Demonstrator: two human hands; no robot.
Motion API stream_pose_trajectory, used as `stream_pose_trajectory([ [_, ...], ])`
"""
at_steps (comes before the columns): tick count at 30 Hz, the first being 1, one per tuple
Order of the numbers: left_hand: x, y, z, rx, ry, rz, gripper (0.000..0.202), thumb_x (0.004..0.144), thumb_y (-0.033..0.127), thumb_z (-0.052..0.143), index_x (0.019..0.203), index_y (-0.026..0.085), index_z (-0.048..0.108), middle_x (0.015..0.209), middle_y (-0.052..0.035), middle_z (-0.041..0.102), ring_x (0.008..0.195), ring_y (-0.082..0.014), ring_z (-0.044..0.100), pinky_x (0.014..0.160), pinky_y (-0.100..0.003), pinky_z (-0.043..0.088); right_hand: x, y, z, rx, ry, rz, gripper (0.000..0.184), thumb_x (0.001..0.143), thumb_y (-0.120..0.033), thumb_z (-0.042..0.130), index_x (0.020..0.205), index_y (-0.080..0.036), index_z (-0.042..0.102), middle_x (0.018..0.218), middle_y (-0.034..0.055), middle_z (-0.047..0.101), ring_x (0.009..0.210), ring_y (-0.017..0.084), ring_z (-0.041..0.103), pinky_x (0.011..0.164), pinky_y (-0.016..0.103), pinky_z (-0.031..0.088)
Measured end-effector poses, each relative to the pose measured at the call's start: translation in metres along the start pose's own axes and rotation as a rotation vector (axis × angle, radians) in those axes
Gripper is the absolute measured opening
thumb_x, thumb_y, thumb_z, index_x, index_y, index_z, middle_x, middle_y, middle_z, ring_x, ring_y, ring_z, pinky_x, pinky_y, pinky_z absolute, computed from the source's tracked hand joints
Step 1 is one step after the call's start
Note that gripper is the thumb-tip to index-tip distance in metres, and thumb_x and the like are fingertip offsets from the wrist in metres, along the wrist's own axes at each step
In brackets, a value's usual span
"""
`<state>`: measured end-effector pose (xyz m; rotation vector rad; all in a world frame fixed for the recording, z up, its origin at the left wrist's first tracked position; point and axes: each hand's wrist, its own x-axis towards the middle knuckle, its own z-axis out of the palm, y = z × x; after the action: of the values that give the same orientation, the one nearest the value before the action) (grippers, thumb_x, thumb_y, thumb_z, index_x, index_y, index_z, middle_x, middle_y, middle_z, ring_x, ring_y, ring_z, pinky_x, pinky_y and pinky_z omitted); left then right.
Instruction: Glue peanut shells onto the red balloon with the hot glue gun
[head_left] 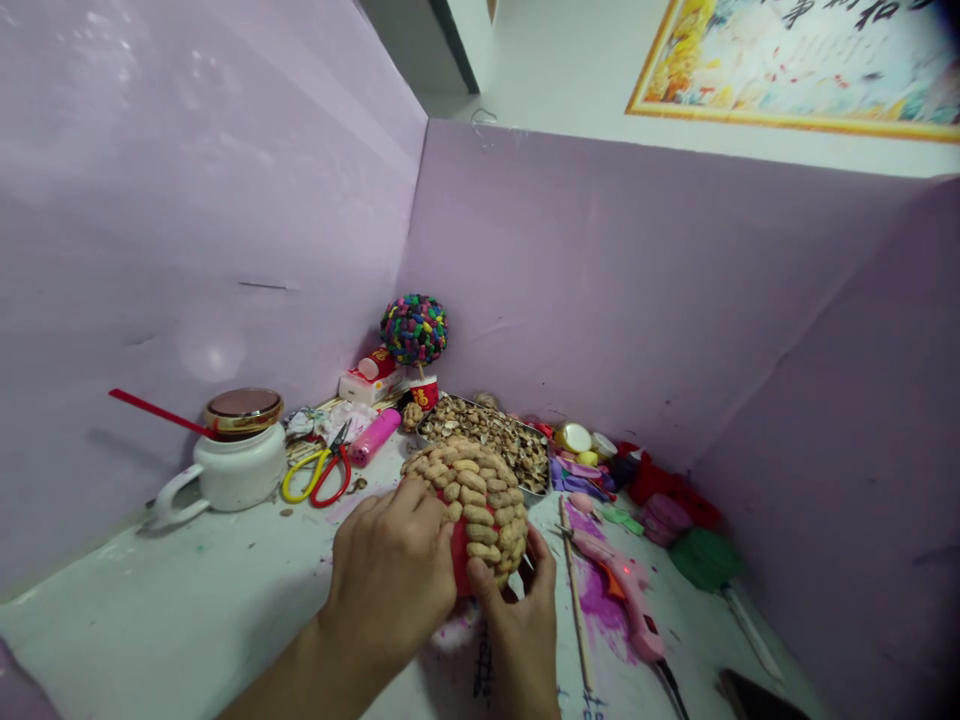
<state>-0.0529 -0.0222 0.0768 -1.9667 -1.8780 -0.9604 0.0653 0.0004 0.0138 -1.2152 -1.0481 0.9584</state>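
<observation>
Between my two hands is a red ball (pixel 474 505) covered over most of its surface with peanuts in their shells. A strip of bare red shows on the side towards me. My left hand (pixel 397 555) is closed against the ball's left side, its fingers curled and their tips hidden, so a single peanut under them cannot be ruled out. From the lower right, my right hand (pixel 521 610) grips the ball, thumb in front and fingers around the far side. Behind the ball stands a metal tray (pixel 541 494) full of shell pieces.
A pink glue gun (pixel 622 590) with a lit red light lies right, beside a wooden stick (pixel 576 600). Left are a white mug (pixel 244 470) and scissors (pixel 330 470). A colourful ball on a stick (pixel 415 328) stands behind. Coloured clay (pixel 585 478) lies along the purple wall (pixel 600 280).
</observation>
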Motion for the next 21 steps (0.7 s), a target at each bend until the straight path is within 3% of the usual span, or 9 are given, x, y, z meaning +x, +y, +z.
stream_pose_trajectory([
  [6, 0.003, -0.007, 0.004, -0.105, -0.037, -0.108, 0.012, 0.075, 0.018, 0.049, 0.076, 0.021, 0.060, 0.074, -0.0003, 0.066, 0.067, -0.0176, 0.060, 0.059, -0.028, 0.040, -0.001, 0.004, -0.001, 0.024, 0.001, 0.003, 0.076, 0.058, -0.042, 0.070, 0.122, -0.020, 0.033, 0.125, 0.0143, 0.045, 0.105, 0.027, 0.054, 0.079, 0.034, 0.049],
  [11, 0.002, -0.010, 0.006, -0.268, -0.013, -0.045, 0.018, 0.078, 0.018, 0.047, 0.071, 0.022, 0.063, 0.074, -0.0006, 0.065, 0.069, -0.0154, 0.060, 0.064, -0.027, 0.043, 0.001, 0.006, -0.004, 0.065, -0.016, 0.007, 0.074, 0.060, -0.043, 0.069, 0.121, -0.020, 0.033, 0.122, 0.0135, 0.049, 0.102, 0.026, 0.056, 0.078, 0.034, 0.049],
  [18, 0.020, -0.033, 0.003, -0.463, 0.181, -0.113, 0.015, 0.079, 0.024, 0.049, 0.078, 0.018, 0.063, 0.085, -0.0040, 0.064, 0.077, -0.0154, 0.058, 0.070, -0.027, 0.045, 0.013, 0.014, -0.013, 0.122, -0.017, 0.021, 0.074, 0.060, -0.046, 0.069, 0.120, -0.020, 0.036, 0.124, 0.0133, 0.048, 0.105, 0.027, 0.053, 0.083, 0.037, 0.046],
  [21, 0.035, -0.050, 0.008, -0.522, 0.048, -0.051, 0.026, 0.075, 0.028, 0.055, 0.097, 0.017, 0.063, 0.108, -0.0087, 0.060, 0.099, -0.0203, 0.055, 0.084, -0.032, 0.044, 0.019, 0.017, -0.016, 0.141, -0.049, -0.007, 0.071, 0.062, -0.044, 0.069, 0.120, -0.020, 0.037, 0.126, 0.0123, 0.047, 0.109, 0.027, 0.050, 0.087, 0.039, 0.044],
])
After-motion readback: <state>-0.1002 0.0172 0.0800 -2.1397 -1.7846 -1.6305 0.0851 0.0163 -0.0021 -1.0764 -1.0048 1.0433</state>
